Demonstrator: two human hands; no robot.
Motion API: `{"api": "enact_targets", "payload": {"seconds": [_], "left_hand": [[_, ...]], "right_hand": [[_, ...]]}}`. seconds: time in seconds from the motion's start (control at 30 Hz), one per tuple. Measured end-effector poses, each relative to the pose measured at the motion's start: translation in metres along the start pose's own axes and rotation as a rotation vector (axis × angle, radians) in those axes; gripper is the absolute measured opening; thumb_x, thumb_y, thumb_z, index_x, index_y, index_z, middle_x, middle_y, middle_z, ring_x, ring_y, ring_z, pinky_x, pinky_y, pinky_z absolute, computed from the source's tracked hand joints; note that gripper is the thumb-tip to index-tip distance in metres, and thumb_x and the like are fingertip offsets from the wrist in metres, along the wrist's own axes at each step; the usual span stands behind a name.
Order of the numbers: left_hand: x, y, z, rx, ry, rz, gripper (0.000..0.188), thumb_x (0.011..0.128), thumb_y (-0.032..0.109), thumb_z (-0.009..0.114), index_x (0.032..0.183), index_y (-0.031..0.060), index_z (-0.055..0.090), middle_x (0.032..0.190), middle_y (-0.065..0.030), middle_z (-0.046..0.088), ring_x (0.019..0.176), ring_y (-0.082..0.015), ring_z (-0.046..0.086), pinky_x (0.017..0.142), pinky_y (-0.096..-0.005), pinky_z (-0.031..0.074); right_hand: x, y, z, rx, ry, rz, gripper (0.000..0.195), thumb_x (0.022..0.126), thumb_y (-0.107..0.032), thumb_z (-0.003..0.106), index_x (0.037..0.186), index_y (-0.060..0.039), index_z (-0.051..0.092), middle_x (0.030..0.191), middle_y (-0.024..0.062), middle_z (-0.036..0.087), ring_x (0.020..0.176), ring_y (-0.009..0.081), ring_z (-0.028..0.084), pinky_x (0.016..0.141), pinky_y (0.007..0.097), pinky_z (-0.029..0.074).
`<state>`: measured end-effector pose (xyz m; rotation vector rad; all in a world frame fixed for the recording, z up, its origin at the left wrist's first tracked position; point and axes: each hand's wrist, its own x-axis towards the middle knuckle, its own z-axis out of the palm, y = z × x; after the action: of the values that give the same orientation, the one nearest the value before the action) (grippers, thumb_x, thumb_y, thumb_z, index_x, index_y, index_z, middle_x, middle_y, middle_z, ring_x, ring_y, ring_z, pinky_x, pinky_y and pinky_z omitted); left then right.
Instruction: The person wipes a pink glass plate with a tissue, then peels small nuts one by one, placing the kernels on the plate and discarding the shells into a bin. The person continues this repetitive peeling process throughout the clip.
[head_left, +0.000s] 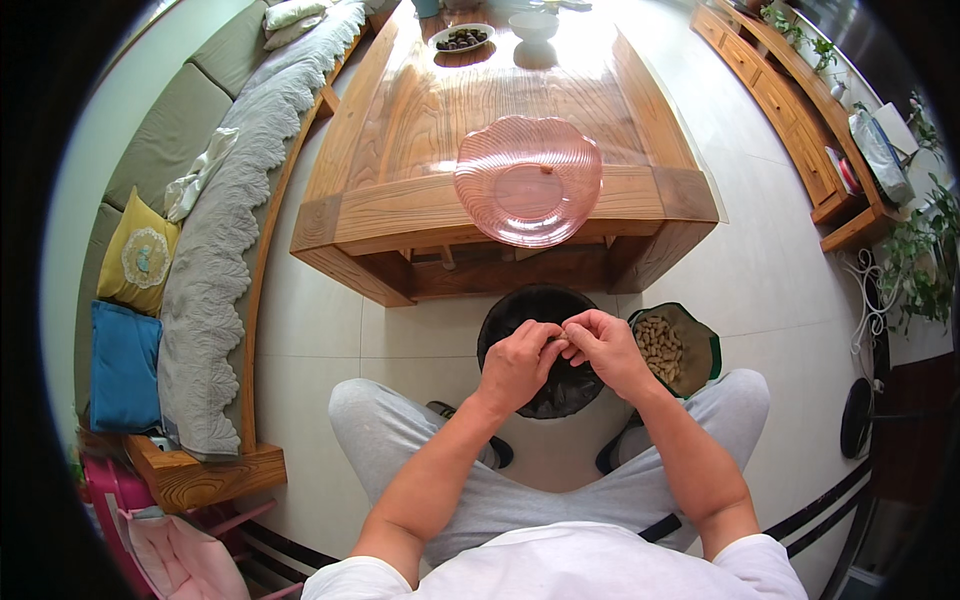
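Observation:
My left hand (520, 358) and my right hand (604, 348) meet at the fingertips over a trash bin (559, 394) lined with a black bag. Pinched between them is a small tan piece, probably a peanut (562, 337), mostly covered by my fingers. To the right of the bin stands an open bag (697, 352) with a green rim, holding many unshelled peanuts (660, 351). Ahead, a pink translucent scalloped plate (529, 184) rests at the table's near edge and overhangs it. One small brown bit (547, 169) lies on the plate.
The wooden table (390, 135) carries a white dish of dark round items (463, 37) and a white bowl (534, 27) at its far end. Along the left runs a sofa (217, 277) with cushions. A wooden cabinet (780, 97) and plants (930, 262) stand at right.

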<state>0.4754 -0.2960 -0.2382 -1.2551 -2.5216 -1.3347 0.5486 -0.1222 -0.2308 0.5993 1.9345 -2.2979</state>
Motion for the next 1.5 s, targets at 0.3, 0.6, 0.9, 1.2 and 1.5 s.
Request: {"api": "enact_targets", "payload": {"seconds": [0.3,0.6,0.9,1.2,1.5], "left_hand": [[-0.004,0.001,0.003,-0.065,0.048,-0.065,0.017,0.095,0.012,0.073,0.111,0.0093,0.076,0.086,-0.0107,0.068,0.072,-0.0305,0.068,0.063,-0.0389,0.056],[-0.007,0.003,0.013,-0.570,0.087,-0.444,0.020,0.100,0.015,0.072,0.116,0.0039,0.078,0.088,-0.0020,0.074,0.074,-0.0092,0.065,0.061,-0.0285,0.052],[-0.009,-0.006,0.016,-1.322,0.001,-0.928,0.028,0.111,0.030,0.058,0.121,0.0049,0.067,0.086,0.0030,0.063,0.060,-0.0031,0.049,0.052,-0.0213,0.043],[0.001,-0.011,0.006,-1.258,-0.040,-0.848,0.031,0.112,0.032,0.055,0.122,0.0050,0.066,0.080,0.0055,0.051,0.058,-0.0029,0.043,0.051,-0.0213,0.040],[-0.006,-0.010,0.013,-0.379,-0.016,-0.205,0.033,0.107,0.021,0.062,0.131,0.0006,0.069,0.089,-0.0096,0.070,0.082,-0.0258,0.070,0.074,-0.0345,0.057]], "right_hand": [[-0.002,0.004,0.008,0.167,0.061,-0.013,0.019,0.104,-0.014,0.067,0.107,0.0046,0.066,0.096,0.0107,0.074,0.085,0.0162,0.075,0.076,0.0279,0.065],[-0.004,0.011,0.016,0.337,0.090,-0.020,0.017,0.104,-0.015,0.068,0.105,0.0025,0.067,0.096,0.0112,0.075,0.084,0.0165,0.076,0.076,0.0284,0.065],[-0.001,0.019,0.019,0.336,0.139,-0.023,0.018,0.104,-0.014,0.068,0.107,0.0027,0.067,0.096,0.0116,0.075,0.081,0.0162,0.075,0.073,0.0275,0.065],[0.004,0.036,0.012,-0.349,0.220,-0.280,0.028,0.102,-0.024,0.071,0.108,0.0028,0.073,0.094,0.0042,0.075,0.083,0.0160,0.072,0.074,0.0294,0.057],[0.000,0.017,0.009,0.369,-0.078,0.167,0.026,0.107,-0.032,0.065,0.099,-0.0083,0.071,0.089,-0.0004,0.069,0.079,0.0077,0.064,0.071,0.0241,0.053]]}}
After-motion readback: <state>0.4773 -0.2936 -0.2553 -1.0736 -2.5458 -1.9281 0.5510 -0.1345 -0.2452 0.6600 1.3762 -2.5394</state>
